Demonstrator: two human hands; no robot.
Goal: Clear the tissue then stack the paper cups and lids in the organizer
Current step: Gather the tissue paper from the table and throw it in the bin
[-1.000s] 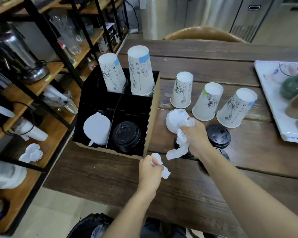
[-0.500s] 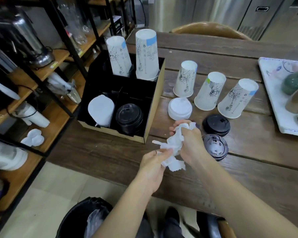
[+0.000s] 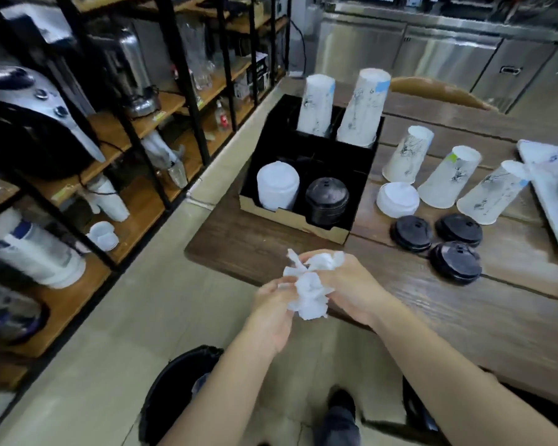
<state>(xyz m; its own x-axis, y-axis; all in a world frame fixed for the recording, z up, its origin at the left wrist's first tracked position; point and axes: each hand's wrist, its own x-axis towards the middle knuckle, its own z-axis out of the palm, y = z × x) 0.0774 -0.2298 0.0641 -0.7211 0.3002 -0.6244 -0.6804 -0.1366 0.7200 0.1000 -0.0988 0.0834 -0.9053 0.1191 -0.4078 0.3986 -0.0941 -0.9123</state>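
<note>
1. Head view, the hands: both meet at the near edge of the dark wooden counter (image 3: 464, 317). The left hand (image 3: 271, 312) and right hand (image 3: 348, 286) have their fingers clamped together on one crumpled white tissue wad (image 3: 308, 292), held just off the counter's corner and above the floor.
2. Below, a black round waste bin (image 3: 174, 391) stands on the floor near the left forearm; I'd judge the tissue is headed there, so clearing is nearly done but not finished.
3. The black cardboard organizer (image 3: 303, 217) already holds two upturned paper cup stacks at the back and white and black lid stacks in front.
4. Left to stack: three printed white paper cups (image 3: 445, 181), one white plastic lid (image 3: 397, 199) and three black plastic lids (image 3: 448, 243), all on the counter right of the organizer.
</note>
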